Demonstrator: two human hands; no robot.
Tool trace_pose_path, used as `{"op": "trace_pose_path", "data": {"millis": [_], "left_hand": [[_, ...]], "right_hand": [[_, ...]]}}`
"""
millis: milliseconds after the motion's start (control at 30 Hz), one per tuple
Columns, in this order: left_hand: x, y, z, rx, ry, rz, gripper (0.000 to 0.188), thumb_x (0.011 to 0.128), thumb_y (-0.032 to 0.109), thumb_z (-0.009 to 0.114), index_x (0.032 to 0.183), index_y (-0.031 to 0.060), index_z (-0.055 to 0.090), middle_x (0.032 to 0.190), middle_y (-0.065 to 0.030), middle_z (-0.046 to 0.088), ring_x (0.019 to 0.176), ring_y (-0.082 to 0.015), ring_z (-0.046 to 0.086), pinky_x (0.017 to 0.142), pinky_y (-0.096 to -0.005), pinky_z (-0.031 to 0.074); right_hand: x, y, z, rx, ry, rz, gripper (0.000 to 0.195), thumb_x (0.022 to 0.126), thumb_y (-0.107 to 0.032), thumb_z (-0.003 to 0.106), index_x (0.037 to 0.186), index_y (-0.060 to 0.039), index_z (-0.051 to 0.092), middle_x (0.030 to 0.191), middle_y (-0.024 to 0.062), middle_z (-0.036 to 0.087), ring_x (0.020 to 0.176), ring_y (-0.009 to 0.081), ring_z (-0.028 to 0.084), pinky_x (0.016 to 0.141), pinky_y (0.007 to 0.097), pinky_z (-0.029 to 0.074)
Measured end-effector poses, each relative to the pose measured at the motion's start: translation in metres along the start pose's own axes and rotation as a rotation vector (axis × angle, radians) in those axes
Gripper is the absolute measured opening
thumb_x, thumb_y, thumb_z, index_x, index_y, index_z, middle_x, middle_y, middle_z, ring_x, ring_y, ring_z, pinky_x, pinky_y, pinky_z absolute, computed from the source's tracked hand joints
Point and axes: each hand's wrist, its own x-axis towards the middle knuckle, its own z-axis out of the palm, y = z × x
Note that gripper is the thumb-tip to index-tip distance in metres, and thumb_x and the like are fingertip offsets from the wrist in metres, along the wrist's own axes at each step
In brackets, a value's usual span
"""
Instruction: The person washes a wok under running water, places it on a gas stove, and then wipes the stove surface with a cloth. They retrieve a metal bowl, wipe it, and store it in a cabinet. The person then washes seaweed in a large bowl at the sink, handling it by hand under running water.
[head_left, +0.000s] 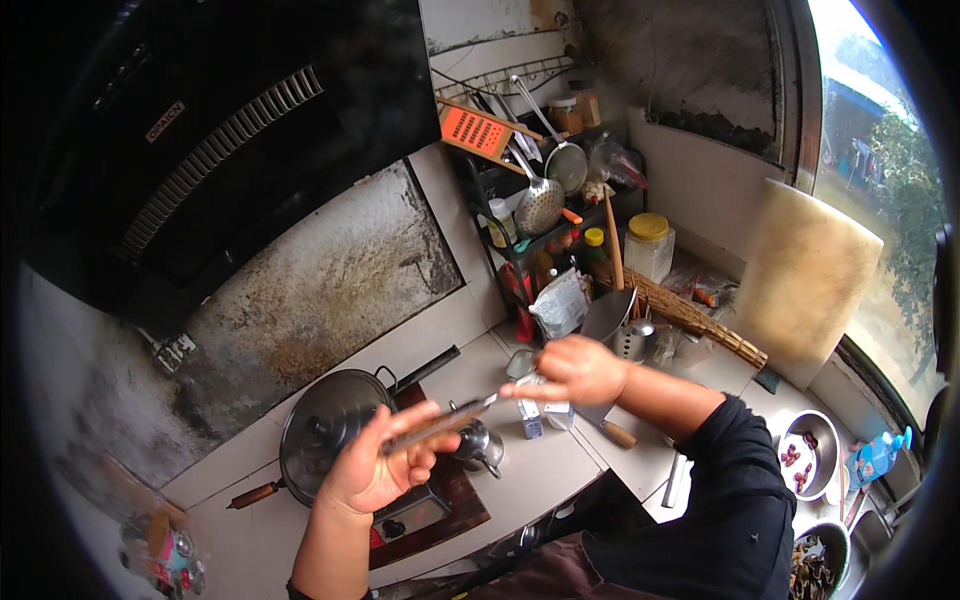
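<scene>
My left hand (386, 461) has a long, thin utensil with a dark handle (427, 433) lying across its fingers; motion blur hides its exact kind. Its far tip reaches towards my right hand (574, 375), whose index finger points at it; whether that finger touches it, I cannot tell. Something pale and blurred shows beneath the right hand. Below my hands, on the tiled counter, are a small metal pot (478, 444) and small cartons (529, 418). A wok with a lid (326, 431) sits on the stove, left of my left hand.
Behind my hands, a black rack (480, 184) holds jars, bottles, a skimmer (540, 208) and an orange grater (474, 131). A cleaver-like tool with a wooden handle (619, 434) lies on the counter. At right are a bowl of red dates (823, 454), a detergent bottle (872, 459) and the sink (871, 551).
</scene>
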Motion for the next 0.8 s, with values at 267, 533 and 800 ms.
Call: {"op": "trace_pose_path", "data": {"millis": [267, 533, 800], "left_hand": [[-0.025, -0.047, -0.006, 0.087, 0.142, 0.029, 0.047, 0.093, 0.015, 0.043, 0.136, 0.0009, 0.029, 0.127, -0.0232, 0.044, 0.102, -0.0330, 0.055, 0.084, -0.0429, 0.048], [0.030, -0.069, -0.007, 0.173, 0.361, 0.091, 0.041, 0.093, 0.011, 0.044, 0.133, 0.0031, 0.035, 0.128, -0.0202, 0.042, 0.102, -0.0333, 0.055, 0.084, -0.0433, 0.048], [0.051, -0.075, -0.019, 0.147, 0.419, 0.041, 0.042, 0.095, 0.012, 0.041, 0.135, 0.0034, 0.032, 0.132, -0.0207, 0.039, 0.106, -0.0364, 0.053, 0.087, -0.0459, 0.046]], "right_hand": [[0.015, 0.163, 0.000, -0.031, 0.054, 0.935, 0.043, 0.084, -0.016, 0.057, 0.125, -0.0247, 0.051, 0.081, 0.0113, 0.051, 0.072, 0.0297, 0.058, 0.062, 0.0388, 0.049], [0.009, 0.345, 0.090, 0.086, 0.192, 1.322, 0.033, 0.085, -0.017, 0.050, 0.118, -0.0146, 0.059, 0.107, 0.0196, 0.060, 0.099, 0.0348, 0.057, 0.085, 0.0383, 0.045], [0.022, 0.386, 0.129, 0.203, 0.306, 1.261, 0.030, 0.084, -0.016, 0.054, 0.113, -0.0109, 0.061, 0.103, 0.0167, 0.063, 0.097, 0.0321, 0.059, 0.083, 0.0365, 0.046]]}}
